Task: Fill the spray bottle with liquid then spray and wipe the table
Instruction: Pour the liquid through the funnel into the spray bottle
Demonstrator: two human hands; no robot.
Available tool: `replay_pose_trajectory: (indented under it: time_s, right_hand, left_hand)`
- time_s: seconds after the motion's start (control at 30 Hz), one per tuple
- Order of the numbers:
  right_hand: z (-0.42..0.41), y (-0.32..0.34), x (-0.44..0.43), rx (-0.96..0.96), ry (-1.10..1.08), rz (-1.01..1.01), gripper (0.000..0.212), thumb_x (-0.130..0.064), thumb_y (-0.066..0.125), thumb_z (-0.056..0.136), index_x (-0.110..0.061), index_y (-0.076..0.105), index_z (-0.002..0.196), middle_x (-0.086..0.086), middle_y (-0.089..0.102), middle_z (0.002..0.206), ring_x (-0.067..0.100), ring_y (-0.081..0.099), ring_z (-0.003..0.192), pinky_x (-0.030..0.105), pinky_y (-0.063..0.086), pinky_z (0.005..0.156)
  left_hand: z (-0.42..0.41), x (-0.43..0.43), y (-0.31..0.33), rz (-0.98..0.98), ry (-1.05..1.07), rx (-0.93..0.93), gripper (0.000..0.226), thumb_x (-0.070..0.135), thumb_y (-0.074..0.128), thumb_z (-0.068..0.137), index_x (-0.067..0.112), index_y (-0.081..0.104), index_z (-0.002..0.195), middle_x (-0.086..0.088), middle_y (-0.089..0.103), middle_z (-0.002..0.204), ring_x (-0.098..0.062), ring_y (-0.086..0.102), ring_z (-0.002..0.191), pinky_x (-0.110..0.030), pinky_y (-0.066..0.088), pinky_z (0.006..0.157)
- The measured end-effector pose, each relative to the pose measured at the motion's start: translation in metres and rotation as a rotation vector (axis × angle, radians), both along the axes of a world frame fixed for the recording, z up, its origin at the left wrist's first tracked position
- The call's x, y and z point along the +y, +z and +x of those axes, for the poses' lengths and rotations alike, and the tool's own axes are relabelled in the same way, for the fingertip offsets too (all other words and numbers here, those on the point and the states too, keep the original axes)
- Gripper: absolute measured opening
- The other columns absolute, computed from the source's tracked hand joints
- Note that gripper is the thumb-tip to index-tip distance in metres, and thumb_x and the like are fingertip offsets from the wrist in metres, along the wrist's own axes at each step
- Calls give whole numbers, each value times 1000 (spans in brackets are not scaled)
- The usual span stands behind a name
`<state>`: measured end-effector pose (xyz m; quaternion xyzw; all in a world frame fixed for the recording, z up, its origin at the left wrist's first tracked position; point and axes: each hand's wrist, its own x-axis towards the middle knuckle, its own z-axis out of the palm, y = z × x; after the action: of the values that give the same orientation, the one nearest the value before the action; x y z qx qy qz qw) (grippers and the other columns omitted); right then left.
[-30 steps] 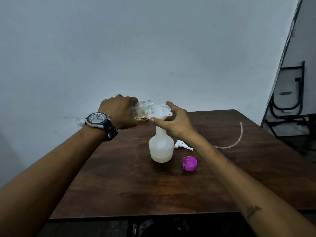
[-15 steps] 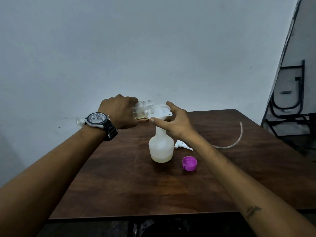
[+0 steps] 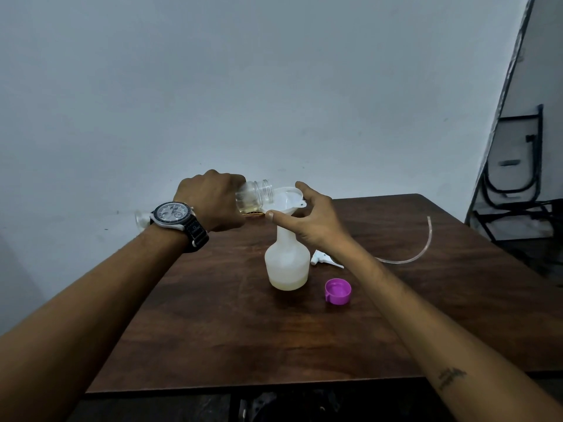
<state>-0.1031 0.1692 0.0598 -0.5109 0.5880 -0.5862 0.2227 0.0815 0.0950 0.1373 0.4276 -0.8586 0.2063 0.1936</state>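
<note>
1. The spray bottle stands upright near the middle of the table, its cap off. A shallow layer of pale yellowish liquid sits in its base, so I judge the filling barely begun.
2. A white funnel sits in the bottle's neck. The right hand pinches its rim between thumb and forefinger; the other fingers are hidden behind it. A firm hold matters here, because the tall, nearly empty bottle would tip easily.
3. The left hand, with a watch on the wrist, is wrapped round a clear bottle. This bottle lies almost level, with its open mouth over the funnel's bowl.
4. Some yellowish liquid lies in the clear bottle's shoulder. To pour well, tilt the bottle slowly and keep its mouth inside the rim. Let the funnel drain before adding more.
5. A glassy shape behind the left wrist may be the clear bottle's base, though it is too blurred to be sure.
6. A purple cap lies open side up just to the right of the spray bottle, near the right forearm. A careless elbow could knock it.
7. The white trigger head lies behind the right forearm. Its curved dip tube trails toward the far right edge of the table. Both are clear of the pour.
8. I see no cloth for wiping anywhere on the table.
9. Beyond stand a plain wall and, at far right, a black folding chair. Neither is in the way.
</note>
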Motion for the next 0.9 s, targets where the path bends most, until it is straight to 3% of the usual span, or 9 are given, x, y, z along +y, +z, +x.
replay_pose_trajectory:
  time_s: [0.07, 0.2, 0.33, 0.47, 0.9]
  right_hand:
    - [0, 1, 1, 2, 3, 0, 132, -64, 90, 49, -17, 36, 160, 9, 61, 144, 21, 63, 114, 33, 52, 94]
    - [-2, 0, 0, -7, 3, -6, 115, -44, 96, 67, -14, 36, 160, 8, 57, 149, 20, 59, 131, 40, 50, 111]
    - [-2, -1, -2, -11, 9, -13, 113, -42, 96, 68, -15, 36, 160, 10, 56, 151, 19, 57, 114, 32, 51, 94]
    - [-1, -1, -1, -11, 2, -22, 112, -40, 96, 69, -13, 36, 160, 5, 53, 154, 18, 55, 137, 40, 47, 115]
    - [0, 1, 2, -6, 1, -5, 111, -40, 96, 70, -13, 36, 160, 5, 54, 153, 17, 53, 138, 40, 46, 116]
  left_hand:
    - [0, 0, 0, 6, 3, -2, 24, 35, 69, 72, 28, 62, 93, 4, 53, 74, -28, 61, 73, -28, 35, 60]
    - [-1, 2, 2, 17, 6, -5, 23, 34, 70, 73, 28, 62, 94, 4, 52, 74, -27, 60, 72, -29, 36, 61]
    - [0, 0, 1, 13, 4, -5, 22, 35, 69, 73, 28, 62, 92, 4, 55, 75, -27, 60, 73, -29, 36, 61]
    - [1, -1, 0, 12, 2, -3, 22, 37, 69, 72, 29, 61, 91, 4, 57, 77, -26, 62, 74, -29, 36, 61]
    - [1, -3, -1, -6, -1, -2, 22, 35, 69, 71, 28, 62, 91, 4, 57, 75, -27, 62, 73, -27, 34, 59]
